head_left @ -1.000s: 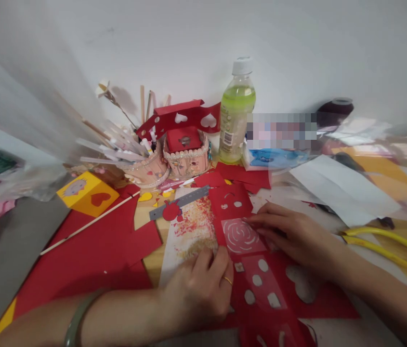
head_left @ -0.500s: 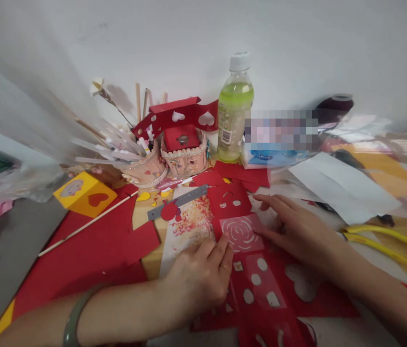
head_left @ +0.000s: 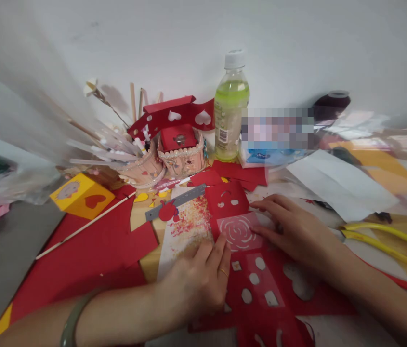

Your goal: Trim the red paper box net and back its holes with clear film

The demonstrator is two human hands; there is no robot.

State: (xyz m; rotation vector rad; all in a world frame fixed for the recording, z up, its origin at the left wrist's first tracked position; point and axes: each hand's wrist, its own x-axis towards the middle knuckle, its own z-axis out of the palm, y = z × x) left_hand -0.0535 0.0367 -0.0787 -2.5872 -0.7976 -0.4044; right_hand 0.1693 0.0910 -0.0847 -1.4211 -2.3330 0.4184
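A clear plastic sheet (head_left: 263,222) lies over the white swirling rose cut-out (head_left: 238,233) in a cross-shaped red paper sheet (head_left: 237,320). My left hand (head_left: 198,274) is closed at the sheet's left edge, its fingertips pressed together there. At the right edge my right hand (head_left: 284,226) rests with thumb and forefinger apart, the thumb touching the sheet and the forefinger near the red panel above. Below the rose, another panel has several round and square holes under clear film. A heart-shaped hole (head_left: 299,282) shows in the right flap.
A grey ruler (head_left: 189,195) with a red paper cut-out (head_left: 168,211), a yellow box (head_left: 80,196), a thin stick (head_left: 85,226) and red paper (head_left: 80,255) lie left. A drink bottle (head_left: 231,111) and decorated pen holders (head_left: 182,159) stand behind. Yellow-handled scissors (head_left: 387,236) lie right.
The whole view has shifted slightly, with things sitting a little further left. Both hands keep nearly the same place at the sheet's edges.
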